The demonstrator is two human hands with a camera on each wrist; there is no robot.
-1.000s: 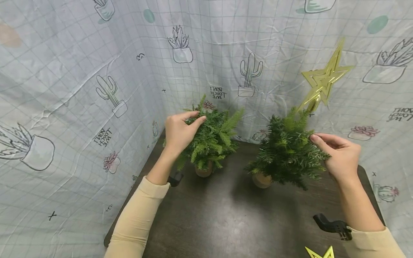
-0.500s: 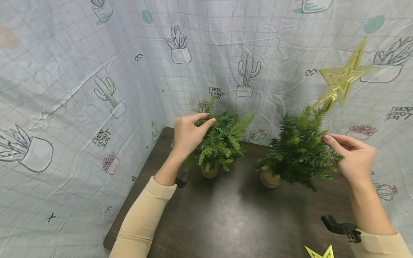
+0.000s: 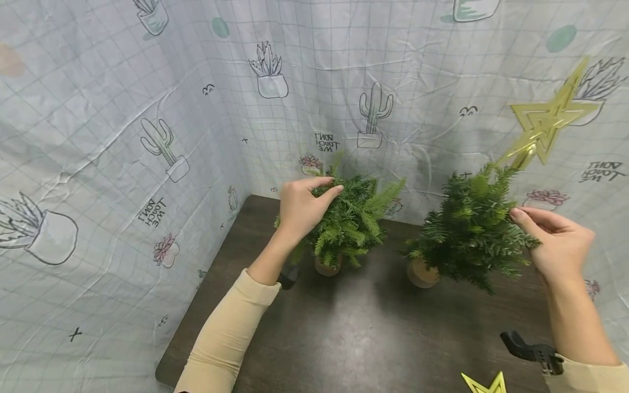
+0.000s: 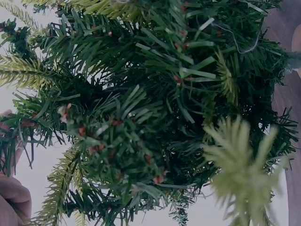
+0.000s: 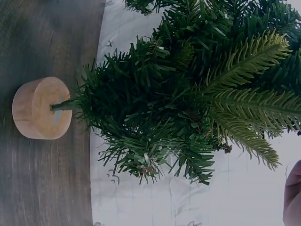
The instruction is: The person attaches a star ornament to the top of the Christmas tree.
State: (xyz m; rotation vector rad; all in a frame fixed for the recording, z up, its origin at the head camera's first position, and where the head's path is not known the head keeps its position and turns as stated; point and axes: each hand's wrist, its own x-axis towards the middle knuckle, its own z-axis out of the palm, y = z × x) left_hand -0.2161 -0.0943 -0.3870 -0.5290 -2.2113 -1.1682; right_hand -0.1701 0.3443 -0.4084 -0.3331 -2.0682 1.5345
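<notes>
Left tree [image 3: 351, 221] and right tree [image 3: 474, 229] on the tabletop [image 3: 363, 333], the right one topped by a gold star [image 3: 547, 120].
Both are small artificial conifers, dark green mixed with paler yellow-green sprigs. The left tree, bushy and wide, stands on a round wooden base [image 3: 327, 267], pinched near its top by the left hand [image 3: 304, 206]. The right tree's short stem is set in its own wooden base [image 5: 42, 108]; the right hand [image 3: 562, 240] pinches its outer foliage. The shiny five-pointed star slants rightward.
</notes>
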